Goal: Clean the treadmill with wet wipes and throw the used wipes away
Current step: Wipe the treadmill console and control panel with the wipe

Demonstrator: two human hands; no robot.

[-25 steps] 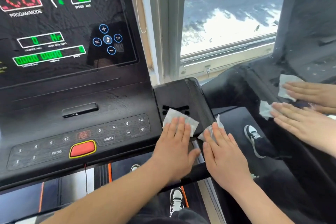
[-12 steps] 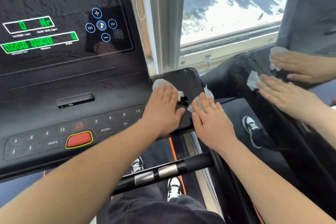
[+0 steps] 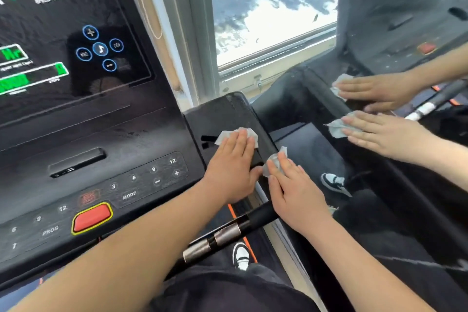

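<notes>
Pressing wipe [image 3: 226,135] onto treadmill's side panel [image 3: 222,114] with left hand [image 3: 233,168], grip flat and apart; pinning second wipe [image 3: 274,162] just beside, probably against panel's edge, with right hand [image 3: 297,192], equally flat.

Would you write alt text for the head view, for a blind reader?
The left hand presses one wet wipe and the right hand another wipe flat onto the right end of a black treadmill console. A mirror at right reflects both hands.
</notes>
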